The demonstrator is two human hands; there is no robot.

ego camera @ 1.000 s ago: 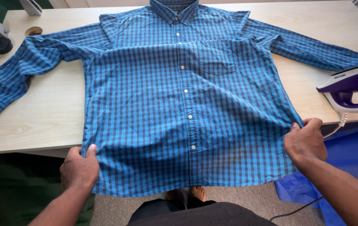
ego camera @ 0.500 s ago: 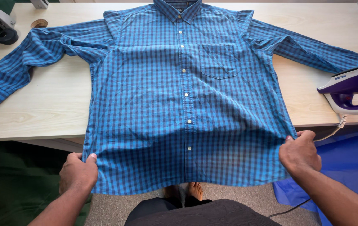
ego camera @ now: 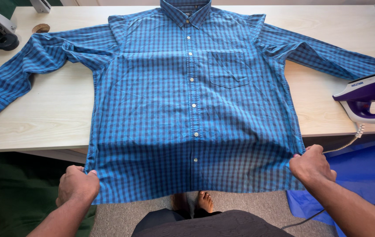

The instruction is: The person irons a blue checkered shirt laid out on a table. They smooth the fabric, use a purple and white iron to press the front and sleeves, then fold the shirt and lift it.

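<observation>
A blue-and-navy checked button-up shirt (ego camera: 192,101) lies face up and buttoned on a pale wooden table (ego camera: 42,114), collar at the far edge, both sleeves spread out to the sides. Its lower part hangs past the near edge of the table, and that is where the hands are. The left hand (ego camera: 77,185) is closed on the hem's left corner, the right hand (ego camera: 311,166) is closed on the right side seam near the bottom, and the cloth is stretched fairly flat between them, the shirt's body reaching away from both hands across the table.

The likeliest trouble, to my eye, is the purple-and-white steam iron (ego camera: 369,97) resting at the table's right edge, near the right sleeve's cuff; its cord (ego camera: 345,142) hangs down just beside the right hand, and a snag there could drag the iron off. An uneven pull could also skew the shirt or bunch the rumpled left sleeve further.

A black clamp (ego camera: 4,31) sits at the far left corner, and blue sheeting (ego camera: 367,175) lies on the floor to the right.
</observation>
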